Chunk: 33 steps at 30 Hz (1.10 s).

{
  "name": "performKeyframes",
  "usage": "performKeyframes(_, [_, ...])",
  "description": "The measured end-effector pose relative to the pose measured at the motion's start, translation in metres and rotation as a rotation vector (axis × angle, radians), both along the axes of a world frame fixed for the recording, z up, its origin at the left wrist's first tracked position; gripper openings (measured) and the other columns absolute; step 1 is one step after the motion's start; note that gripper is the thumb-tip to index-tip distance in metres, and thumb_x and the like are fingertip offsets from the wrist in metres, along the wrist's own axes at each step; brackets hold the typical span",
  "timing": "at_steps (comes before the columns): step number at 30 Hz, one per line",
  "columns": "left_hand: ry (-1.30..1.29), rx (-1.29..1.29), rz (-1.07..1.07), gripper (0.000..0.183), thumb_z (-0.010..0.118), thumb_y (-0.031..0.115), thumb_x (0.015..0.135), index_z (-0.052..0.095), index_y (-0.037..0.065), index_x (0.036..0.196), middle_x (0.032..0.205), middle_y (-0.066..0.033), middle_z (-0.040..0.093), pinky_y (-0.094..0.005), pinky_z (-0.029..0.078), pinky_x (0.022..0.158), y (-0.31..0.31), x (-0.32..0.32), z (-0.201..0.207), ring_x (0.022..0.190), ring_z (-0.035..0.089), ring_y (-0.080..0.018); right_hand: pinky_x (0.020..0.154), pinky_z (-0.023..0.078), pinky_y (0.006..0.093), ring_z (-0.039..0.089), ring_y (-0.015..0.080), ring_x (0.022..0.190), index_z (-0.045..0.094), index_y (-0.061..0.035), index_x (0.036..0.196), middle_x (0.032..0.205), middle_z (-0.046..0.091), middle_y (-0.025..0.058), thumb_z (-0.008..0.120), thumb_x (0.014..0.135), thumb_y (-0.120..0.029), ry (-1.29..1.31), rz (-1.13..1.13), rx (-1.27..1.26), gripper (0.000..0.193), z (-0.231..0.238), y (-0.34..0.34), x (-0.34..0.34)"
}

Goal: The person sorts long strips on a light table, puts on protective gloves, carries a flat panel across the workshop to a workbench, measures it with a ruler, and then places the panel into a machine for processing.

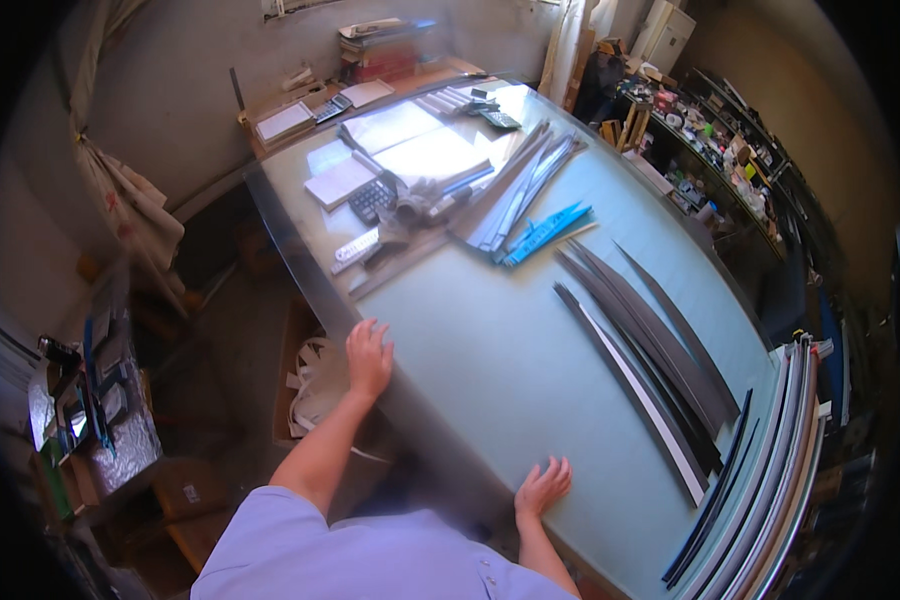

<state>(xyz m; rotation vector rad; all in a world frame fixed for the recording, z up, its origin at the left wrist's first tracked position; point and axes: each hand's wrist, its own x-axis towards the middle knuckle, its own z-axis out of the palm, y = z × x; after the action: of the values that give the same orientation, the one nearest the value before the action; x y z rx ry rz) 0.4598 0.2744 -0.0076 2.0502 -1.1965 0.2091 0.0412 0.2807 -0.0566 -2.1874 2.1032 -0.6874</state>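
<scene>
My left hand (370,358) rests at the near edge of a large glass-topped table (460,345), its fingers spread and nothing held. Farther right along the same edge, my right hand (543,487) lies on the glass with fingers apart, also holding nothing. To the right of it, long dark flat strips (660,345) lie side by side, with a white strip (642,400) among them. Thin black strips (715,500) lie nearer the table's right end. Beyond my left hand are a dark-keyed calculator (372,200), a white remote control (356,248) and a grey bunched item (420,208).
Blue packets (548,232) and grey strips (520,195) lie mid-table, papers (430,150) behind. Long rails (785,470) line the right end. Cluttered shelves (720,150) stand at the far right. A cardboard box (295,350) with white cloth sits left of the table.
</scene>
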Motion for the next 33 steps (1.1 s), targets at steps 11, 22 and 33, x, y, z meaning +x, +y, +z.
performKeyframes(11, [-0.040, 0.241, 0.083, 0.100, 0.073, 0.007, 0.076, 0.019, 0.036, 0.155, 0.155, -0.0165, 0.026, -0.0481, 0.045, 0.102, -0.227, 0.161, 0.033, 0.129, 0.043, -0.0453, 0.106, 0.033, 0.0571, 0.044, 0.0405, 0.124, 0.053, -0.0076, 0.120, 0.133, 0.048, 0.0194, 0.062, 0.084, -0.019, 0.061, 0.005, -0.051, 0.039, 0.020, -0.005, 0.028])
performKeyframes(22, [0.001, 0.246, -0.030, 0.016, 0.059, 0.003, 0.082, 0.066, 0.007, 0.096, 0.112, -0.0164, 0.056, -0.0451, 0.051, 0.086, -0.280, 0.181, 0.028, 0.101, 0.058, -0.0392, 0.109, 0.031, 0.0574, 0.040, 0.0419, 0.132, 0.050, -0.0076, 0.133, 0.142, 0.046, 0.0203, 0.058, 0.091, -0.029, 0.099, -0.077, 0.173, 0.047, 0.012, -0.003, 0.019])
performKeyframes(33, [0.347, -0.565, -0.422, 0.016, 0.059, -0.007, 0.079, 0.063, 0.002, 0.092, 0.092, -0.0157, 0.061, -0.0431, 0.047, 0.084, -0.174, -0.007, 0.132, 0.092, 0.059, -0.0349, 0.109, 0.033, 0.0559, 0.041, 0.0406, 0.132, 0.052, -0.0092, 0.133, 0.143, 0.046, 0.0183, 0.061, 0.090, -0.032, 0.103, -0.064, 0.107, 0.050, 0.000, 0.003, 0.007])
